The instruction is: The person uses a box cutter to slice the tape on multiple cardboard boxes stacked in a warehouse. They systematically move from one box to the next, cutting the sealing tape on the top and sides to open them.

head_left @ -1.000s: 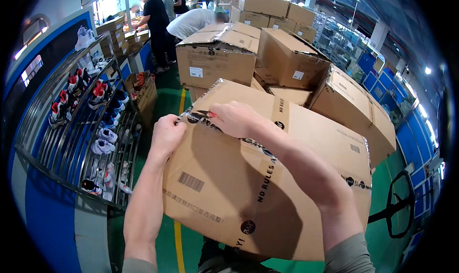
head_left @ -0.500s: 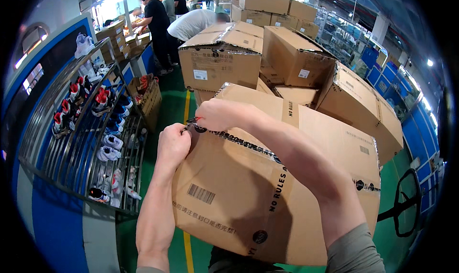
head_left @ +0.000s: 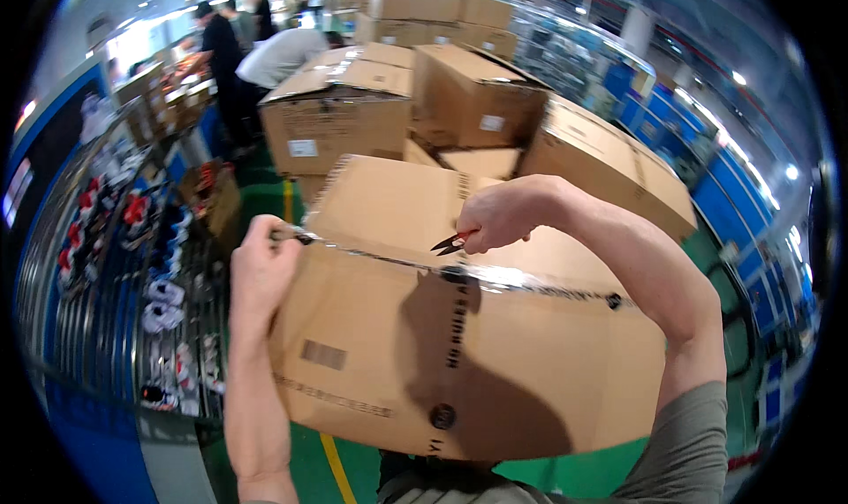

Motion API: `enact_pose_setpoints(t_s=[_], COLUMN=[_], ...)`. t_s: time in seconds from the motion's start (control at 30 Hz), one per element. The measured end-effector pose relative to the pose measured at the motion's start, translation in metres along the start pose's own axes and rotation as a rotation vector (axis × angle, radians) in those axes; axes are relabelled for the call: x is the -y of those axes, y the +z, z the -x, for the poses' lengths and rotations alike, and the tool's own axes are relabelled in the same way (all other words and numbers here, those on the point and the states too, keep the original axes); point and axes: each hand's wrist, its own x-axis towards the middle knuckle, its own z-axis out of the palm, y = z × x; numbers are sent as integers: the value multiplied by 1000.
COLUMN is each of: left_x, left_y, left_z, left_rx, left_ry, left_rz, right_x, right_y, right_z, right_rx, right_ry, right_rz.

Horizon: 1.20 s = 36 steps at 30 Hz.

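A large brown cardboard carton [head_left: 371, 345] lies before me, its top seam running across from left to right. Along that seam is clear packing tape [head_left: 503, 279] with dark print, shiny and wrinkled in places. My right hand [head_left: 508, 217] is closed around small snips [head_left: 450, 243] with a red handle. Their dark blades point left, just above the seam near the carton's middle, and look slightly parted. My left hand [head_left: 262, 270] is at the carton's left edge, fingers pinched on the tape's end at the seam.
More large cartons [head_left: 340, 120] stand close behind, some stacked. On the left is a metal rack [head_left: 190, 345] holding several shoes. People [head_left: 225, 71] bend over work at the far left. A yellow line [head_left: 336, 469] marks the green floor.
My right hand has moved right with the snips, from the carton's left edge to its middle. My left hand stays at the left edge. The view has shifted.
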Motion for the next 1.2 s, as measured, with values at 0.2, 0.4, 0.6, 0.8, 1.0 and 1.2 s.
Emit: enact_pose_setpoints(t_s=[0.2,0.4,0.6,0.8,1.0,1.2], left_x=[15,-50,-154,-210,-218,-218], left_y=[33,62,184,235,243,251], left_z=[-1,-9,76,121,131,138], left_rx=[68,625,838,852,752,632], left_ry=[233,318,453,461,446,386], left_rz=[-753,-898,-399,-353,-299,-359], right_x=[-72,-136,-205,-239,-254,-248], right_y=[93,166,217,234,241,240], right_z=[76,137,154,190,173,156], right_rx=[-403,-539,-698,-575,-534,-517], right_ry=[126,133,80,62,-155,-290], right_rz=[-77,-279,-321,-307,-250,-142])
